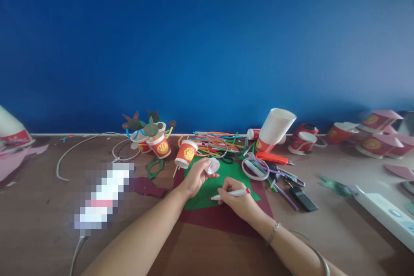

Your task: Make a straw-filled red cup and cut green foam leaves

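My left hand (pixel 196 177) is closed on a small clear round object (pixel 212 166), pinched between thumb and fingers above a green sheet of paper (pixel 202 196). Whether it is a tape roll or a lid, I cannot tell. A white marker (pixel 238 192) with a red end lies in the grip of my right hand (pixel 235 196), its red tip pointing left, close over the green sheet. Under the green sheet is a larger dark red sheet (pixel 223 222). Just beyond my left hand a red paper cup (pixel 186 154) leans with its opening up.
Cups with paper animal heads (pixel 158 144) stand at the back left. Colourful pipe cleaners (pixel 215 140) lie behind the sheets. To the right are a stack of white cups (pixel 276 127), an orange cutter (pixel 271 158), a white ring (pixel 255 168) and a black key fob (pixel 303 199).
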Action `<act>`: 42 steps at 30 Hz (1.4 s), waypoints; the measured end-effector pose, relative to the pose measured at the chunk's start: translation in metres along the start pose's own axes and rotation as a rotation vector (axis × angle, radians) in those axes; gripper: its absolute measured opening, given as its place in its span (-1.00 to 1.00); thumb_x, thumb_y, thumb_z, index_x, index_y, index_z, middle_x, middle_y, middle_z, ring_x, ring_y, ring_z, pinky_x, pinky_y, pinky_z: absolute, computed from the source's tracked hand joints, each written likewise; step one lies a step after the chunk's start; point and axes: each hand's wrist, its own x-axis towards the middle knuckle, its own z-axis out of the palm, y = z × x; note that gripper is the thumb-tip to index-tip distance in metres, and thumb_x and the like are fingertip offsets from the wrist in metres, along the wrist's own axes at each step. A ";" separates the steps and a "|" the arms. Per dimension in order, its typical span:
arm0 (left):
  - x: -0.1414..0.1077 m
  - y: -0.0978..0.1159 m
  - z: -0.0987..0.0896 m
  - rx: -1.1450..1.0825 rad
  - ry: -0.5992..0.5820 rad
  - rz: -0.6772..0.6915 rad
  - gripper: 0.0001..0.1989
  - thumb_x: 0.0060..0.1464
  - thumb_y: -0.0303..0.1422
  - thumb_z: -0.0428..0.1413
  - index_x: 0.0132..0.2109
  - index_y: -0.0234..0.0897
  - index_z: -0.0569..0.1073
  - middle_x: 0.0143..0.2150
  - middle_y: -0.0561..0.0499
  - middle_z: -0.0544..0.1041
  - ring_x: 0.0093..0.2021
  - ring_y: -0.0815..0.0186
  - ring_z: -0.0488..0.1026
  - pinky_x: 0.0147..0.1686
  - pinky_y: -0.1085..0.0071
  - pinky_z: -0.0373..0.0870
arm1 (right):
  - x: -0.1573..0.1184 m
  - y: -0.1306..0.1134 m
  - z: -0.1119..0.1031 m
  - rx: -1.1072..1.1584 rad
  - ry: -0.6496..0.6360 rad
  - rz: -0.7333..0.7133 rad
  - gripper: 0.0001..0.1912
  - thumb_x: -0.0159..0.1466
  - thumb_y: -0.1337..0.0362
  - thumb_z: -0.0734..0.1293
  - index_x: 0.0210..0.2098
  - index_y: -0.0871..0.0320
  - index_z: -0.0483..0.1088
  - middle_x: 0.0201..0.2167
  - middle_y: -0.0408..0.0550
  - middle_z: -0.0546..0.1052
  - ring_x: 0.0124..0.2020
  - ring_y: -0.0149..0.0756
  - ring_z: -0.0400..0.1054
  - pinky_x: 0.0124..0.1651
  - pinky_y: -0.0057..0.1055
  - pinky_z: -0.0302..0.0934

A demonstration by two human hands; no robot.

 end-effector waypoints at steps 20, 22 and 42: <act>-0.001 0.003 0.003 -0.010 0.004 -0.002 -0.74 -0.12 -0.23 0.17 -0.33 -0.34 0.42 -0.32 -0.04 0.40 -0.25 0.27 0.32 -0.26 0.28 0.41 | 0.001 0.001 0.000 -0.012 0.019 0.002 -0.84 0.09 0.33 0.24 -0.59 0.12 0.18 -0.67 -0.18 0.47 -0.56 -0.34 0.40 -0.51 -0.52 0.13; -0.001 0.003 0.003 -0.010 -0.002 -0.007 -0.74 -0.12 -0.22 0.17 -0.34 -0.34 0.42 -0.32 -0.04 0.40 -0.24 0.27 0.33 -0.26 0.28 0.41 | 0.001 0.001 0.000 -0.007 0.001 0.004 -0.83 0.10 0.33 0.24 -0.59 0.12 0.17 -0.68 -0.18 0.46 -0.57 -0.34 0.40 -0.52 -0.53 0.11; 0.000 0.006 0.005 -0.118 0.091 -0.011 -0.73 -0.14 -0.24 0.19 -0.31 -0.36 0.45 -0.35 -0.04 0.43 -0.32 0.30 0.36 -0.32 0.32 0.40 | 0.001 0.000 0.001 0.027 -0.010 0.001 -0.82 0.09 0.31 0.25 -0.60 0.12 0.17 -0.70 -0.20 0.45 -0.54 -0.29 0.46 -0.51 -0.53 0.16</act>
